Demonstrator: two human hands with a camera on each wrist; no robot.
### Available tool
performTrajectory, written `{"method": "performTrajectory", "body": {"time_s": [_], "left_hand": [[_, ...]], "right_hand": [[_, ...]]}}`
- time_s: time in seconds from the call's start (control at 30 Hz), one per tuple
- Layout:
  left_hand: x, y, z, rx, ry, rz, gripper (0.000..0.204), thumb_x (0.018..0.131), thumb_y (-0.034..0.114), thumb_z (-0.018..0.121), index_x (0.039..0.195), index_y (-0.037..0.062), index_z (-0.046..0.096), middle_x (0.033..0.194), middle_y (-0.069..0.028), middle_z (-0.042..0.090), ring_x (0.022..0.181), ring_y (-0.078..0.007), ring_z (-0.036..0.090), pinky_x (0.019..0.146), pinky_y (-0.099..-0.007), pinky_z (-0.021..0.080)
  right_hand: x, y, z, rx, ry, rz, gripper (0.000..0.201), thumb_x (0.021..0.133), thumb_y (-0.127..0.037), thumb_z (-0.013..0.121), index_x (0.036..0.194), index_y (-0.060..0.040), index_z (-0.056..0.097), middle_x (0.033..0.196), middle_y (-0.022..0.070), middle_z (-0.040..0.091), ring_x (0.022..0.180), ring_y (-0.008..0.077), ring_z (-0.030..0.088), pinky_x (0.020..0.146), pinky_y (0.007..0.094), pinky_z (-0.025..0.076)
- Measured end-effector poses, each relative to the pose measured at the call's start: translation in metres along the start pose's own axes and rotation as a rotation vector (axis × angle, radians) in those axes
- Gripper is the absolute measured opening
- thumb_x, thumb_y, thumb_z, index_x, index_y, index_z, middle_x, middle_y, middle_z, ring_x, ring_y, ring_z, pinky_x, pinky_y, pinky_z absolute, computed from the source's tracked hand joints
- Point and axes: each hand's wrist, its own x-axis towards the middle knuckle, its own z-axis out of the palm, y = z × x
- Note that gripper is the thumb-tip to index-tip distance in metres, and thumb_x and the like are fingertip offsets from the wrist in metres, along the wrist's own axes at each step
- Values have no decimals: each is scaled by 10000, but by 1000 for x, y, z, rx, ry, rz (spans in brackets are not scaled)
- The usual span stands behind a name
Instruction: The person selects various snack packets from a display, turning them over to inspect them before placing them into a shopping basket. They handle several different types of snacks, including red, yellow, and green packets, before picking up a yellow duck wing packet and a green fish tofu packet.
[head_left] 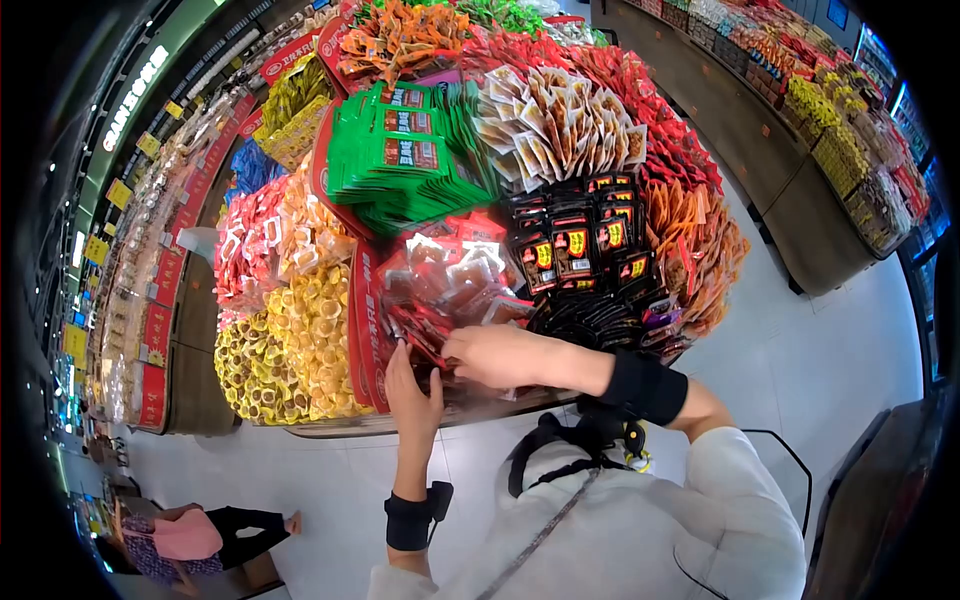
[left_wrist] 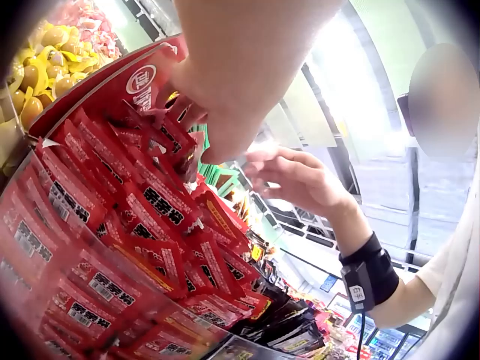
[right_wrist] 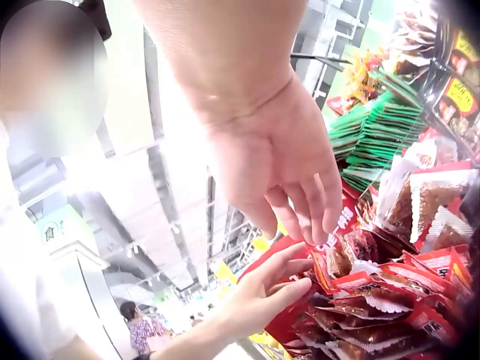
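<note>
Small red snack packets (head_left: pixel 425 330) stand in a dense row at the front of the display, before packets with clear windows (head_left: pixel 455 275). My left hand (head_left: pixel 412 395) reaches in at the row's left end, fingertips right at the packets, thumb apart from the fingers. In the left wrist view, its fingers (left_wrist: pixel 187 112) are partly hidden behind the wrist and upright red packets (left_wrist: pixel 142 199). Close over the same row is my right hand (head_left: pixel 505 355). Its fingers (right_wrist: pixel 304 206) hang loosely bent in the right wrist view, with nothing between them, just above the left hand (right_wrist: pixel 262 292).
A red printed divider (head_left: pixel 368 335) separates the packets from yellow-wrapped snacks (head_left: pixel 310 335) on the left. Green bags (head_left: pixel 395 150) stand behind, black packets (head_left: pixel 580 245) to the right. A transparent front panel (left_wrist: pixel 97 300) edges the bin. A person (head_left: pixel 190 540) is at lower left.
</note>
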Motion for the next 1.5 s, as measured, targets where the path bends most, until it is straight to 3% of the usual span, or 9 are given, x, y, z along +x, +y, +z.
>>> {"method": "performTrajectory", "body": {"time_s": [0.07,0.17,0.47,0.57,0.6,0.9,1.07,1.17,1.5], "left_hand": [[-1,2,4,-87,27,-42,706,744,87,607,1323,-37,222,1244,-177,434,1146,-341,397,964,-411,286],[-3,13,5,-52,84,17,658,736,66,603,1297,-28,274,1274,-177,398,1181,-350,353,984,-421,255],[12,59,27,-204,-122,197,597,713,9,591,1257,-8,344,1228,-193,425,1162,-346,377,982,-407,272],[14,72,42,-257,-145,184,617,708,13,600,1258,-21,324,1232,-182,433,1165,-342,378,985,-413,267],[14,78,45,-273,-173,168,627,706,22,605,1260,-23,315,1238,-174,434,1168,-341,378,985,-425,262],[12,133,81,-245,-215,164,593,722,64,605,1252,-15,350,1224,-206,422,1159,-351,379,978,-422,274],[-1,181,99,-203,-156,181,550,750,49,572,1253,2,354,1242,-197,411,1160,-339,385,980,-392,287],[-13,217,119,-228,-130,203,544,750,44,576,1249,6,363,1241,-197,411,1161,-335,385,980,-391,288],[-45,325,186,-113,-56,277,486,737,45,585,1193,12,418,1195,-177,456,1147,-336,403,972,-401,295]], "right_hand": [[-25,-9,-15,82,118,-39,183,817,-148,527,938,-10,523,896,133,529,848,329,545,707,393,452],[-59,-10,-17,200,158,-14,193,825,-127,522,985,-20,532,890,134,533,840,323,544,714,385,451],[-113,1,-18,350,380,324,170,831,-69,499,984,-17,553,889,121,566,827,289,566,720,338,455],[-124,9,-14,385,459,362,175,829,-74,501,987,-16,550,909,123,569,846,289,567,732,335,455],[-127,10,-15,331,476,340,170,844,-40,495,1004,-19,551,879,99,568,786,204,586,674,276,464],[-188,28,-38,338,583,379,166,841,-37,497,999,-21,547,874,95,567,788,201,588,676,288,463],[-258,39,-57,333,622,413,159,839,-54,510,989,-26,553,861,87,576,744,174,583,646,285,455],[-312,47,-65,326,575,589,146,823,-89,527,953,-41,572,859,111,591,738,250,585,650,323,456],[-493,70,-62,495,673,776,128,848,-75,510,946,-29,576,769,72,610,667,126,568,603,252,452]]}}
